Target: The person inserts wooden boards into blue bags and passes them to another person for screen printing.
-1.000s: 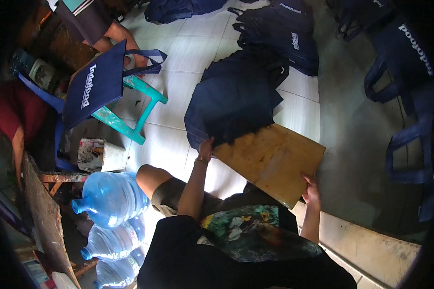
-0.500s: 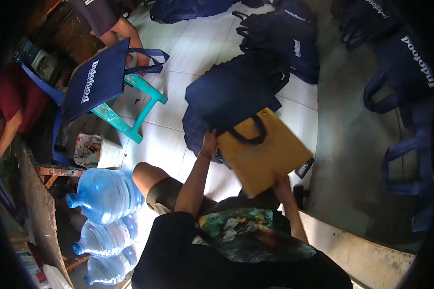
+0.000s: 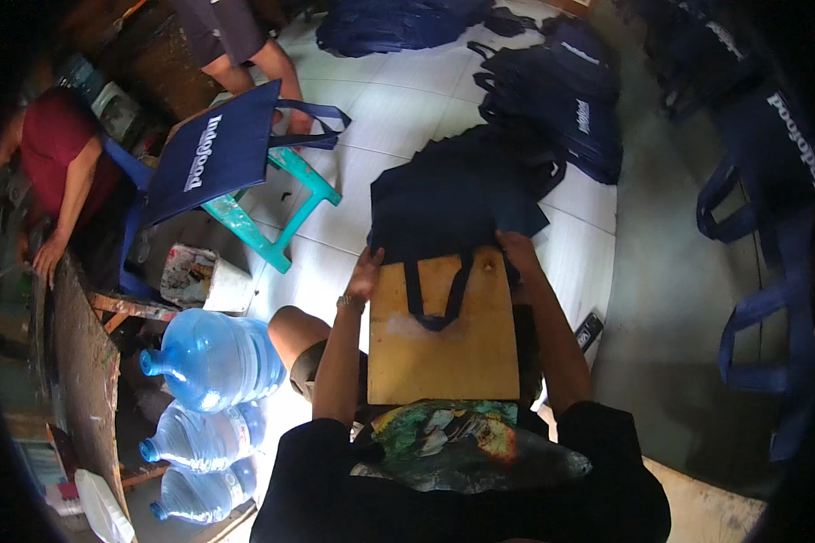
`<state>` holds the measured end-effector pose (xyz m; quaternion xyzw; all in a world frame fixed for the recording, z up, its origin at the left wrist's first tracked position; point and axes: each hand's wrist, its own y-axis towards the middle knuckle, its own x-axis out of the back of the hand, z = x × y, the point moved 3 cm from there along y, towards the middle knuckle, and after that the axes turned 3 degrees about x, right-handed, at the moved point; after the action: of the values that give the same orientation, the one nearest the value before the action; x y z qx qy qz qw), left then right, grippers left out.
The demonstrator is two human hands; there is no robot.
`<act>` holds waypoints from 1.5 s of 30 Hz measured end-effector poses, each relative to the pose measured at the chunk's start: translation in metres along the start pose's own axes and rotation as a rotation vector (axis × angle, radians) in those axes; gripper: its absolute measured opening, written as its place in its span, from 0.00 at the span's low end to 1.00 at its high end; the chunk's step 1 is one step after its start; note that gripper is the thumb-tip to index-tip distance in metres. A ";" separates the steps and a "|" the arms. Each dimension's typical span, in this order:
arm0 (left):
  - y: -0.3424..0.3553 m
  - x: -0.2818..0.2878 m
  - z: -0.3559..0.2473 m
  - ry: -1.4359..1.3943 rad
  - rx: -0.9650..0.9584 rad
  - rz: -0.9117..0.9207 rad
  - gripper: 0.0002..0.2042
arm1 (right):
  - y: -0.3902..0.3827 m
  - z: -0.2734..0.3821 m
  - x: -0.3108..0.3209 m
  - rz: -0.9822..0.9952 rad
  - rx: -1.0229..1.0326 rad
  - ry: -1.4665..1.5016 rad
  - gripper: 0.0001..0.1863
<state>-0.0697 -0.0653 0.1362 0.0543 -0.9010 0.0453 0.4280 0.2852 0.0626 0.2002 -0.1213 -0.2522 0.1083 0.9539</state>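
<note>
On my lap rests a flat yellowish wooden board (image 3: 444,362), its far end meeting a navy cloth tote bag (image 3: 439,213). One dark handle loop of the bag hangs over the board's surface. My left hand (image 3: 365,274) is closed on the bag's edge beside the board's far left corner. At the far right corner, my right hand (image 3: 516,252) grips the opposite side of the bag; its fingertips are partly hidden by the cloth. Whether the board's far end sits inside the bag cannot be made out.
Several navy bags lie in piles (image 3: 552,109) on the tiled floor ahead, and more hang at the right (image 3: 770,145). A bag covers a green stool (image 3: 290,217) at the left. Blue water jugs (image 3: 217,362) lie near my left side. Two other people are at the left.
The board has turned from a tilt to lying straight on my lap. My right hand has moved from its near edge to its far right corner, onto the bag.
</note>
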 end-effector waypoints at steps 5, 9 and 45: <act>-0.079 0.053 -0.035 -0.488 0.187 -0.030 0.21 | -0.076 0.011 -0.015 0.010 0.069 -0.055 0.18; -0.196 0.042 -0.042 -0.509 0.330 0.031 0.21 | -0.194 -0.020 -0.001 0.164 -0.064 0.126 0.09; -0.523 0.408 -0.103 0.199 0.680 -1.627 0.18 | -0.321 0.463 -0.336 0.508 1.300 0.375 0.19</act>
<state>-0.1757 -0.5938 0.5363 0.7980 -0.4798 -0.0033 0.3648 -0.1885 -0.2500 0.5297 0.3994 0.0673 0.4320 0.8058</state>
